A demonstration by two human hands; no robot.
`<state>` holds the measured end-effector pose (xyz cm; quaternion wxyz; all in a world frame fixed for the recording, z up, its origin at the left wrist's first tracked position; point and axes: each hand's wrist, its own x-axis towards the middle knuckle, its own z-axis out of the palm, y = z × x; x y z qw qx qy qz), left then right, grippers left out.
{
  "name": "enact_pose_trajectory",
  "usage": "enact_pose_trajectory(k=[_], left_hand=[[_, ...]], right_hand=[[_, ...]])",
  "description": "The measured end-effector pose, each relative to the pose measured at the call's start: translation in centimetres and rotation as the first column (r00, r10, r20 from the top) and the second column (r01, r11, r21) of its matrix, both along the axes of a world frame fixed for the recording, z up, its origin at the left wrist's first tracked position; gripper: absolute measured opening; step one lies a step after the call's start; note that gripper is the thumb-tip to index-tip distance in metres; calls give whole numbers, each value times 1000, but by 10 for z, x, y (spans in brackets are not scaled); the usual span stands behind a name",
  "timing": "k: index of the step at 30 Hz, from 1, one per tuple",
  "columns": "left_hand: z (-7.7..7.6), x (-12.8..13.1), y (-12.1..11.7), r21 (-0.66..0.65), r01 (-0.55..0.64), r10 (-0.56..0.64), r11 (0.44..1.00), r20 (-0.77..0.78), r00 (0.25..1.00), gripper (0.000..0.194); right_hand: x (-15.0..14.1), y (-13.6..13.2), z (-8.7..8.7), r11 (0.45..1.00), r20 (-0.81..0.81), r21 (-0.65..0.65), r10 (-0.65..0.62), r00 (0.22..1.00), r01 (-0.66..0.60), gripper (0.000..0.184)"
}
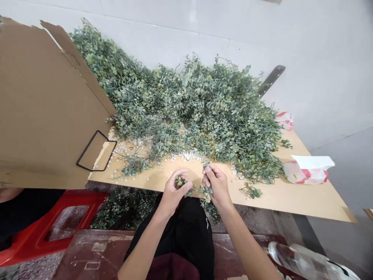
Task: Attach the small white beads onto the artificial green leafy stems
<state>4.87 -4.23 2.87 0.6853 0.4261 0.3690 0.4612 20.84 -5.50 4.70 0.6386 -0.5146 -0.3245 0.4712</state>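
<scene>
A small sprig of artificial green leaves [206,192] spans the gap between my hands at the table's front edge. My left hand [175,190] is curled around one leafy end of it, thumb and fingers bent toward each other. With thumb and forefinger my right hand [216,182] pinches another leafy part, and some leaves hang below that hand. Just beyond lies a big heap of leafy artificial sprigs [198,101]. Small white round pieces [189,155] are scattered along its near side. A loose sprig [252,190] lies to the right of my right hand.
A large cardboard sheet [49,101] stands at the left, a black wire frame [97,151] at its lower corner. Red-and-white packets [305,171] sit on the right of the table [317,198]. Nearby are a red stool [58,217], a person's dark sleeve [26,210] and a clear bottle [297,258].
</scene>
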Motion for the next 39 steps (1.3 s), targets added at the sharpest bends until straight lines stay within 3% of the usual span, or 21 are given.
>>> enact_pose_trajectory(k=[4,10,13,15,17,22,25,27,30,33,36,38,39], left_hand=[[-3,-6,0,47,-3,10,999,-164,986,27],[4,-5,-15,89,1,26,996,-298,954,21],[2,-12,-19,158,-162,206,974,-319,925,21],[0,-21,-18,194,-315,360,929,-288,887,24],[-2,-30,-14,196,-371,411,908,-231,882,27],[6,-32,3,98,-215,228,972,-152,962,30],[17,-21,25,141,-190,210,972,-148,966,32],[25,-13,48,241,-179,225,954,-177,958,34],[38,-2,84,418,-43,171,908,-274,946,47],[45,2,103,588,167,189,791,-495,848,66],[44,-5,89,676,287,315,679,-621,718,59],[38,-13,66,672,345,277,655,-638,718,43],[33,-17,52,632,379,204,676,-655,727,38]], right_hand=[[10,-1,-10,999,-39,-32,-12,999,11,30],[16,-5,-21,1000,-74,-21,-24,997,23,29],[28,-8,-19,989,-92,40,-141,986,146,27],[40,-13,-15,965,-87,73,-245,966,251,26],[50,-18,-12,947,-81,90,-303,950,310,24],[52,-29,-14,948,-69,81,-303,951,308,22],[44,-30,-17,948,-71,73,-305,950,310,23],[38,-29,-18,951,-81,66,-297,951,303,24],[27,-27,-17,951,-104,57,-296,950,303,23],[17,-27,-15,947,-151,40,-311,938,320,21],[8,-30,-16,940,-199,6,-334,921,342,21],[3,-34,-18,935,-212,-12,-348,913,354,23],[0,-36,-20,934,-212,-18,-353,912,357,23]])
